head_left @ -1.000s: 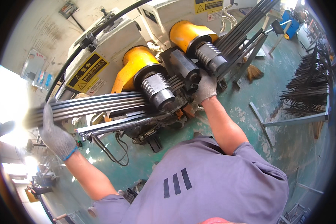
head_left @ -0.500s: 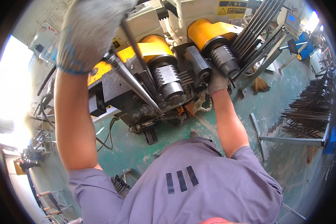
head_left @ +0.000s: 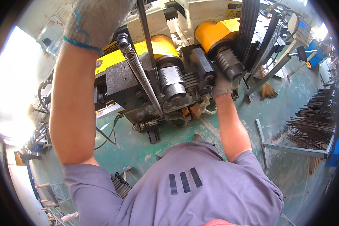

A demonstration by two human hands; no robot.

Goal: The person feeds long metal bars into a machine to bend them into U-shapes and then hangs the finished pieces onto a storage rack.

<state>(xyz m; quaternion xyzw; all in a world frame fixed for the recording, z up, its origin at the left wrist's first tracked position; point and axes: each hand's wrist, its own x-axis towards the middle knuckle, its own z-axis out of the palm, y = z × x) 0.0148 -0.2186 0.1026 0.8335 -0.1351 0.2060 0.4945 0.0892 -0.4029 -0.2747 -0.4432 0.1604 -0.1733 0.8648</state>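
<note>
My left hand (head_left: 98, 26), in a grey knit glove with a blue cuff edge, is raised over the machine's left side. Its fingers run toward the top edge and do not show. Beside it stands a dark metal rod (head_left: 145, 32); whether I grip it is hidden. A coil spring (head_left: 140, 71) slants down below the glove. My right hand (head_left: 222, 86), gloved too, reaches under the right grooved steel cylinder (head_left: 229, 62), its fingers hidden behind it. A black block (head_left: 202, 64) lies between that cylinder and the left grooved one (head_left: 171, 81). Yellow housings (head_left: 209, 34) carry both cylinders.
A bundle of dark bars (head_left: 247, 28) stands by the right housing. Further right are a second spring (head_left: 273, 41), a broom (head_left: 268, 90) and a rack of many thin rods (head_left: 312, 124). A cable (head_left: 111, 137) hangs below the machine at left.
My left hand has moved slightly up, and the rod beside it stands more upright. The view has shifted a little. My right hand stays under the right cylinder.
</note>
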